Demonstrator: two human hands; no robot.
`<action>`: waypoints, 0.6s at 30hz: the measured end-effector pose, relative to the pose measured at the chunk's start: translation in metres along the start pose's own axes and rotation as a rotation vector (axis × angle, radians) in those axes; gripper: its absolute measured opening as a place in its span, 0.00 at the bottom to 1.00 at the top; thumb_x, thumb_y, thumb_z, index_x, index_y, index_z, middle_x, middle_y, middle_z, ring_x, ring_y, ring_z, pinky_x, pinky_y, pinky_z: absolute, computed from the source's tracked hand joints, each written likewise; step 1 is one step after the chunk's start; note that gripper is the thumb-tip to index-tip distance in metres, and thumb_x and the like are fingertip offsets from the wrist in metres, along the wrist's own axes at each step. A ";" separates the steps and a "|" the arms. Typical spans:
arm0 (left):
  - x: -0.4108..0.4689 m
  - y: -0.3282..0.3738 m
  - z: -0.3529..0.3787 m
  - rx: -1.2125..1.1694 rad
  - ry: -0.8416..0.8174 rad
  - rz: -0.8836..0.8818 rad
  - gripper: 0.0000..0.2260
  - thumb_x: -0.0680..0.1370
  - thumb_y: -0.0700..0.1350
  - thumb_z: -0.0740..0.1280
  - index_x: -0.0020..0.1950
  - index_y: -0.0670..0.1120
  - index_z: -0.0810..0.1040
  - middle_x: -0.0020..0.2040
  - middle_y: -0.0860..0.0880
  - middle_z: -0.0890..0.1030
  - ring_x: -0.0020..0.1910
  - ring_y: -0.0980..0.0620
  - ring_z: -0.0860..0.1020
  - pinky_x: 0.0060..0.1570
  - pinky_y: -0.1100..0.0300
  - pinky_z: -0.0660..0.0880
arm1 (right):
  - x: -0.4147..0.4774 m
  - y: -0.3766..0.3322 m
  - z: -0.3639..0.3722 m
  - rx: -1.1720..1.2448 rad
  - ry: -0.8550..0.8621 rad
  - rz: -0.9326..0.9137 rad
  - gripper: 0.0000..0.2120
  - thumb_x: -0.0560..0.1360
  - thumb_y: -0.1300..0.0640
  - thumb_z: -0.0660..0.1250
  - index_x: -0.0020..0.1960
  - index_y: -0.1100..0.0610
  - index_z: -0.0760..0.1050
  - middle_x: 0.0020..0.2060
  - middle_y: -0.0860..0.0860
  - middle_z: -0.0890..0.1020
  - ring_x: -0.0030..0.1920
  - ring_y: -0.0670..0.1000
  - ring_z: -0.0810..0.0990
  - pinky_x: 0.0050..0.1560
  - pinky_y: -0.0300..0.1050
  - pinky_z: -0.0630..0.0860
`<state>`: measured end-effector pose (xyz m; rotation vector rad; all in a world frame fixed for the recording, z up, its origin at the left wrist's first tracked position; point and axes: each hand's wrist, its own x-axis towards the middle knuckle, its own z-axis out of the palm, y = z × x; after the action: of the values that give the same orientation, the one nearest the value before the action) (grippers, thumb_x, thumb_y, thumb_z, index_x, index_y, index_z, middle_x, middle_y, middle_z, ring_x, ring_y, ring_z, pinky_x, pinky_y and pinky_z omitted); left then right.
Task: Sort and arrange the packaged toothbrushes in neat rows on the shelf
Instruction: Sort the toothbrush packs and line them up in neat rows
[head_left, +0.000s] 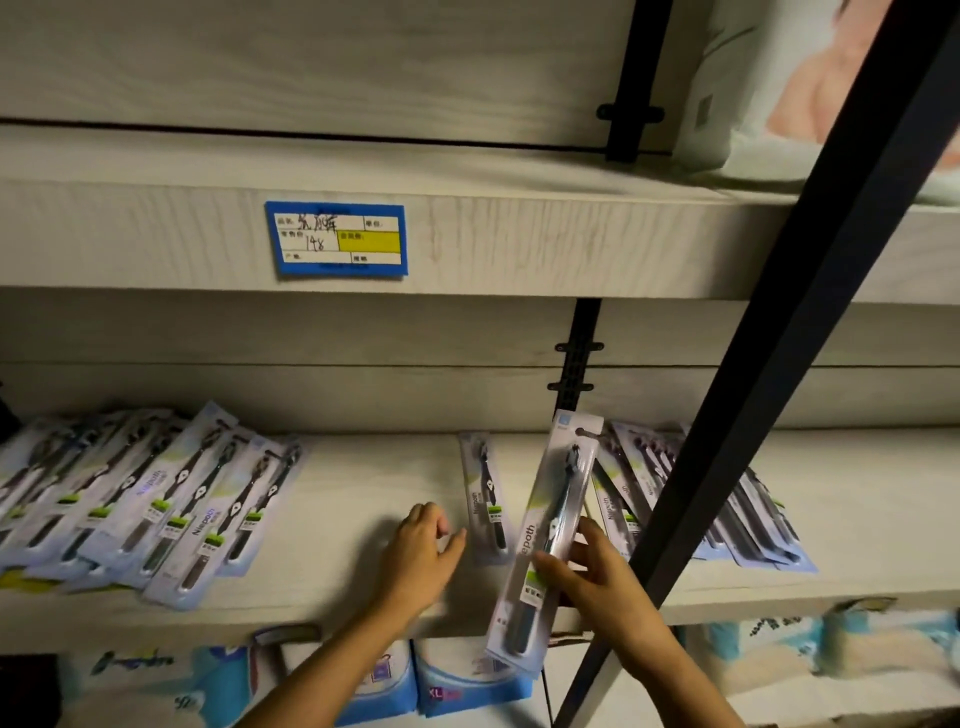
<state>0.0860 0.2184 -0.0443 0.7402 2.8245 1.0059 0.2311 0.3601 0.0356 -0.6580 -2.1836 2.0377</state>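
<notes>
Head view: a person's right hand (587, 564) pinches a toothbrush pack (545, 530) tilted above the shelf (363, 519), apparently to lay it beside the single pack (485, 499) already flat there. Left hand (423, 551) hovers relaxed, holding nothing. Unsorted piles lie left (145, 499) and right (727, 509).

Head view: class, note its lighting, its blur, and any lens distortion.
Head view: dim light, darkest at the lower left; a faint sheen lies on the left toothbrush packs, which blur toward the edge; the price label reads fairly sharp; also in the head view, wide-angle perspective slants the black post and tilts the shelf edge.
</notes>
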 end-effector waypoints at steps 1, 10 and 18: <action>0.016 0.002 0.008 0.051 -0.021 -0.059 0.08 0.76 0.54 0.63 0.44 0.50 0.69 0.46 0.49 0.74 0.47 0.48 0.75 0.45 0.55 0.71 | 0.000 -0.002 -0.002 -0.007 0.013 -0.005 0.14 0.75 0.60 0.66 0.54 0.45 0.66 0.51 0.50 0.81 0.48 0.49 0.83 0.48 0.45 0.81; 0.065 0.043 0.044 0.388 -0.190 -0.350 0.36 0.69 0.58 0.71 0.68 0.41 0.61 0.67 0.41 0.67 0.66 0.44 0.66 0.64 0.56 0.65 | -0.001 -0.010 -0.013 -0.042 0.078 -0.040 0.12 0.75 0.58 0.65 0.49 0.42 0.66 0.49 0.45 0.79 0.49 0.47 0.82 0.51 0.46 0.81; 0.064 0.008 0.009 0.078 -0.381 -0.478 0.27 0.68 0.44 0.74 0.65 0.40 0.70 0.58 0.42 0.77 0.49 0.49 0.78 0.41 0.63 0.73 | 0.009 -0.007 -0.007 -0.101 0.033 -0.051 0.12 0.75 0.58 0.65 0.54 0.45 0.67 0.50 0.47 0.80 0.47 0.46 0.83 0.44 0.40 0.80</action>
<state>0.0351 0.2582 -0.0392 0.2038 2.5274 0.6051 0.2234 0.3698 0.0414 -0.6344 -2.2725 1.8891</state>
